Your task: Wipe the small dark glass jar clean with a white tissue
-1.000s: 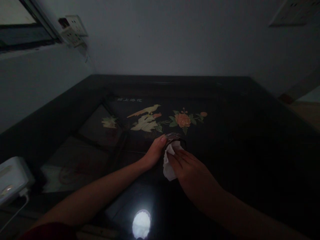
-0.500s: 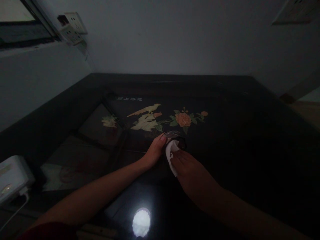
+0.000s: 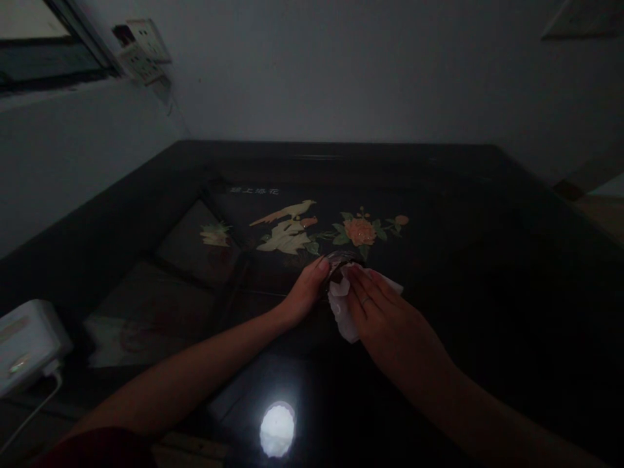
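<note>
My left hand [image 3: 305, 291] is closed on the left side of a dark, shiny, round-rimmed vessel [image 3: 343, 256], its thumb near the rim. Too little light falls on the vessel to tell whether it is a cup or a bowl. Fingers of my right hand [image 3: 390, 318] press a white tissue [image 3: 345, 320] into the vessel's opening. Part of the tissue hangs below the rim, and another corner sticks out to the right of the fingers. Both hands work above a glossy black tabletop [image 3: 453, 273]. The vessel's lower part is hidden.
A white box-shaped device [image 3: 32, 341] with a white cable sits at the left edge. Inlaid in the tabletop are a bird [image 3: 292, 209] and a flower [image 3: 361, 231]. Wall sockets [image 3: 146, 52] are at the upper left. A bright lamp reflection [image 3: 277, 429] shows near the front.
My right hand has shifted up and to the right, its fingers now over the vessel's opening. More of the tissue shows, spread wider. My left hand still grips the vessel.
</note>
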`<control>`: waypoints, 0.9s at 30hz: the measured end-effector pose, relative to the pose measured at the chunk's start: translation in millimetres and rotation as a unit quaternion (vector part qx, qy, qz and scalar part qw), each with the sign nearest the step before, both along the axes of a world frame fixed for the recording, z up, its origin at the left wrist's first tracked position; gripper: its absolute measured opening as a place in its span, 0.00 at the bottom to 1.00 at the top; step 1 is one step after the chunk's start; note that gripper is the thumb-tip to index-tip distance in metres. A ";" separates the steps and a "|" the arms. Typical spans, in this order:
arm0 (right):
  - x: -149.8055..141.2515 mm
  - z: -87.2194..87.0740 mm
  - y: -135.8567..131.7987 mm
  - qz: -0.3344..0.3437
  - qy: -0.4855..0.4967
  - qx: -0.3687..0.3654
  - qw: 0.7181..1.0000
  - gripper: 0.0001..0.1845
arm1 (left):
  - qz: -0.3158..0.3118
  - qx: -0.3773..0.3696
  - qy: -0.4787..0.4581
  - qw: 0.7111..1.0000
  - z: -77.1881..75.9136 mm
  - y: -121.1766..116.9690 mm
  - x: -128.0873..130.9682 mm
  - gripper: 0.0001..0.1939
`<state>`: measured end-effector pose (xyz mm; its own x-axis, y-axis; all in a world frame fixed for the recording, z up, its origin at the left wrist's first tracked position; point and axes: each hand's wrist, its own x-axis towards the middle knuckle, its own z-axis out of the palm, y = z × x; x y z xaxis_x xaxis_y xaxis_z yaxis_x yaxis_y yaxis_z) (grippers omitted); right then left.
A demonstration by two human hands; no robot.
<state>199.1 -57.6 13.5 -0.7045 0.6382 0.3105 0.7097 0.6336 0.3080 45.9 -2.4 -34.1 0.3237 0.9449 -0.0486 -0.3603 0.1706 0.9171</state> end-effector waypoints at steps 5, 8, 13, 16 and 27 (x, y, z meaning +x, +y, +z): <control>-8.8 -5.5 -8.8 -0.032 0.018 0.003 0.999 0.22 | -0.012 0.030 0.012 0.999 -0.4 1.0 -0.3 0.28; -14.0 -7.8 -11.7 -0.026 0.059 -0.018 0.998 0.20 | -0.018 0.047 0.030 0.998 -0.6 1.9 -2.0 0.30; -16.4 -2.2 -11.4 0.006 0.208 -0.136 0.969 0.12 | -0.021 0.097 0.079 0.992 -1.8 2.4 -5.5 0.32; -15.7 1.4 -11.2 -0.021 0.314 -0.217 0.924 0.12 | -0.023 0.092 0.066 0.993 -4.2 2.6 -5.0 0.32; -11.3 -0.7 -9.3 0.025 0.118 -0.073 0.990 0.18 | 0.009 0.042 0.032 0.999 -0.2 2.1 -3.0 0.28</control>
<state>187.8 -66.8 12.8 -0.6551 0.6545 0.3775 0.7175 0.6954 0.0395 42.9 -0.3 -34.3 0.3056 0.9521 0.0117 -0.3030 0.0856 0.9491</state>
